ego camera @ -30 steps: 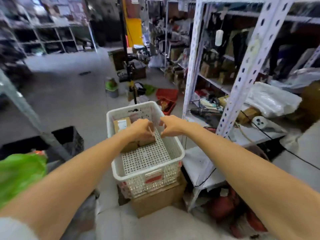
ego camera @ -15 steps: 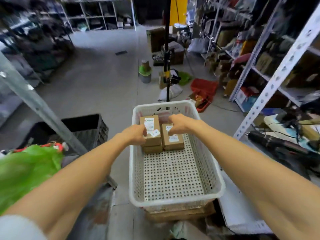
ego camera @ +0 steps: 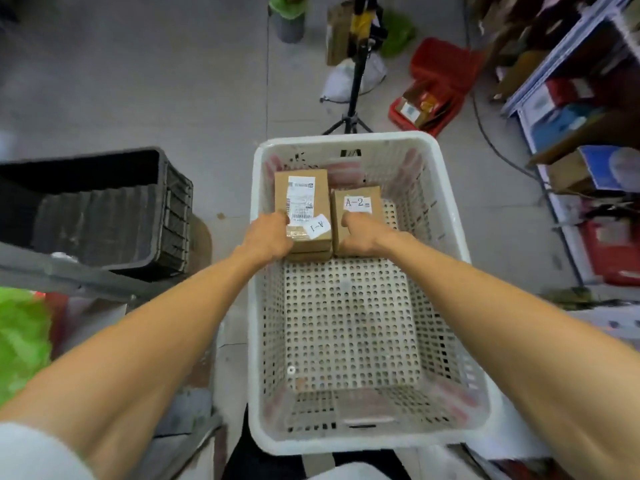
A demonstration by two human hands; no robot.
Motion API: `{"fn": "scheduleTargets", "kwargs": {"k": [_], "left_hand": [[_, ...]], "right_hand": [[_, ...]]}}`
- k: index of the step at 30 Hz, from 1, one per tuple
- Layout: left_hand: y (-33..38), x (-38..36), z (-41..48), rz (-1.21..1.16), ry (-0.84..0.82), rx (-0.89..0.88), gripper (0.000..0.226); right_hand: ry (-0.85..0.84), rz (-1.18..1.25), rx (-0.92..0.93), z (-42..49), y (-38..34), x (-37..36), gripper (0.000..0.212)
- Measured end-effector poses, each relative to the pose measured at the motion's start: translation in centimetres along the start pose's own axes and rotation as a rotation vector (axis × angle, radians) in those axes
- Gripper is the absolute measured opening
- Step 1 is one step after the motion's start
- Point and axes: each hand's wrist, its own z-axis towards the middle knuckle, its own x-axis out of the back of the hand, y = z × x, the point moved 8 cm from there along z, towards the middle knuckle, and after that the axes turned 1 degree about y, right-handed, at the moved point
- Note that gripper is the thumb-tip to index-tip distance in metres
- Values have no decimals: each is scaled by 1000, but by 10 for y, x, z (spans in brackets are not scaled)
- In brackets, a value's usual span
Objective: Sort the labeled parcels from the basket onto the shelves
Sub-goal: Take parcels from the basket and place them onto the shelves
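A white perforated basket (ego camera: 450, 258) stands in front of me. At its far end lie brown cardboard parcels. The left parcel (ego camera: 303, 188) carries a shipping label and a tag reading A-1, and it sits on top of another box whose edge shows beneath. The right parcel (ego camera: 356, 206) is tagged A-2. My left hand (ego camera: 270, 237) grips the near left end of the A-1 parcel. My right hand (ego camera: 363, 232) grips the near end of the A-2 parcel, thumb on its top face.
A black plastic crate (ego camera: 104, 209) stands left of the basket. A tripod stand (ego camera: 353, 81) and a red bin (ego camera: 436, 81) are on the floor beyond. White metal shelving (ego camera: 568, 64) with boxes runs along the right. A green bag (ego camera: 20, 341) lies at the lower left.
The view has tilted down and closer over the basket. Both hands stay on the two parcels at the far end; the A-1 and A-2 tags are now readable.
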Motion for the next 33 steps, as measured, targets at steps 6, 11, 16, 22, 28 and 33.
{"fn": "scheduleTargets", "kwargs": {"k": [6,11,16,22,28,33], "left_hand": [[-17,-38,77,-12,-49,12,51],[-33,-56,131,-83,-146,98,72],[-32,-75,161,-352,-234,299,109],[-32,-96,162,-488,-189,286,121],[-26,-138,152,-722,-351,278,138],[-19,-131,136,-746,-305,235,133]], "right_hand": [[-4,174,-189,75,28,-33,49],[91,326,-325,144,44,-39,71],[150,578,-360,184,47,-57,97],[147,725,-408,175,75,-70,74],[163,755,-461,148,113,-73,79],[194,885,-397,125,115,-70,87]]}}
